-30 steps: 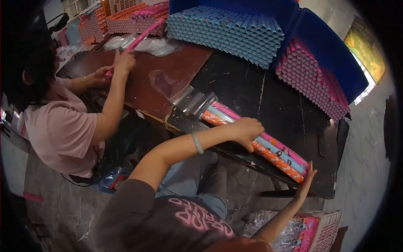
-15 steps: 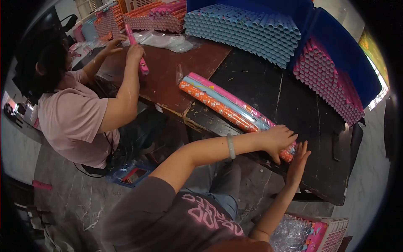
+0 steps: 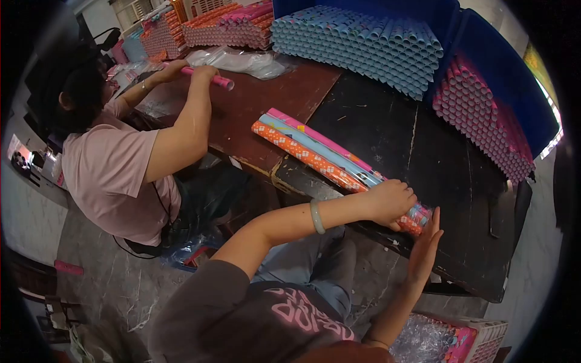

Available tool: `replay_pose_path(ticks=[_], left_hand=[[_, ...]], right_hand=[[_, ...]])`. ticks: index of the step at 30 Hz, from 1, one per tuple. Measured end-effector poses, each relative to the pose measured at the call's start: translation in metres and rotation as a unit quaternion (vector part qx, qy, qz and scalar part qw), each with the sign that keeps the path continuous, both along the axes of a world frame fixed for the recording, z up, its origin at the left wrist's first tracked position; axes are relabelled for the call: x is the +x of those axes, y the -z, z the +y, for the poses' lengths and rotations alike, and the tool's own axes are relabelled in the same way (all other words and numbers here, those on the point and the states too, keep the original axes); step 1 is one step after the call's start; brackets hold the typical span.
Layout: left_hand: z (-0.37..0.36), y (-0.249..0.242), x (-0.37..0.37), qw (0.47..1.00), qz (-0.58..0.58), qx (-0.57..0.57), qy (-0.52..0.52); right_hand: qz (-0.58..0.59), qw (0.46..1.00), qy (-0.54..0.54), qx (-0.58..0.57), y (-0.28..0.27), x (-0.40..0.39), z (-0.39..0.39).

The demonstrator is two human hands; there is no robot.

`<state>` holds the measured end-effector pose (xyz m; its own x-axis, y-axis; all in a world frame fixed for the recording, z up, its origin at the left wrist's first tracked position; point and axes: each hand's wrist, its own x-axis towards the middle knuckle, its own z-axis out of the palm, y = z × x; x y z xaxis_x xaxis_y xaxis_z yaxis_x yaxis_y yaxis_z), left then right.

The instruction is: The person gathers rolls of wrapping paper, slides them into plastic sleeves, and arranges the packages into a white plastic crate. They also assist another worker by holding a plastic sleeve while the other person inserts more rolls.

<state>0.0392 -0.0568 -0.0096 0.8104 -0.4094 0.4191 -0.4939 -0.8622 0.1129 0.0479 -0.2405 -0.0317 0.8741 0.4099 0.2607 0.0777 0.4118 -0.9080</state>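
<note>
A bundle of three paper rolls, orange, light blue and pink (image 3: 315, 154), lies slanted along the front edge of the black table, with shiny clear film over part of it. My left hand (image 3: 392, 202), a pale bangle on its wrist, is wrapped over the bundle near its right end. At that end, my right hand (image 3: 427, 239) rests its palm and stretched fingers against the roll ends. Part of the bundle is hidden under my left hand.
Stacked blue rolls (image 3: 357, 51) and pink rolls (image 3: 478, 115) stand at the back against blue bins. On the left, a co-worker (image 3: 115, 157) holds a pink roll (image 3: 224, 81). Clear plastic (image 3: 242, 60) lies on the brown table. A crate (image 3: 487, 342) sits at lower right.
My left hand's fingers have curled more around the bundle. The loose film beyond the bundle's far end no longer shows. The co-worker's pink roll has turned from steep to nearly level.
</note>
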Motion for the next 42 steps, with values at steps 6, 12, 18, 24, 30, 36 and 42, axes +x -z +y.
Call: replay_pose_path(ticks=[6,12,18,24,30,36,42], left_hand=[[-0.02,0.001,-0.001,1.0,-0.002,-0.016,-0.004],[-0.02,-0.003,0.0,0.999,0.012,0.0,-0.03],[-0.022,-0.004,-0.001,1.0,0.018,-0.012,-0.011],[-0.022,-0.002,0.001,0.999,-0.025,-0.024,0.005],[-0.026,-0.006,-0.002,1.0,0.026,-0.014,0.002],[0.02,-0.031,-0.024,0.999,-0.017,0.007,-0.033],[0.077,-0.016,-0.034,0.998,0.032,0.02,-0.044]], right_hand=[[-0.155,0.944,0.187,-0.225,0.009,0.037,-0.036],[-0.046,0.964,0.258,0.048,0.029,0.077,-0.114],[-0.023,0.954,0.276,0.111,0.027,0.066,-0.132],[0.066,0.997,0.032,-0.035,-0.001,0.061,-0.145],[0.065,0.947,-0.141,-0.283,-0.03,0.078,-0.108],[0.047,0.9,-0.183,-0.393,-0.026,0.096,-0.11],[0.056,0.91,-0.126,-0.39,-0.017,0.092,-0.099]])
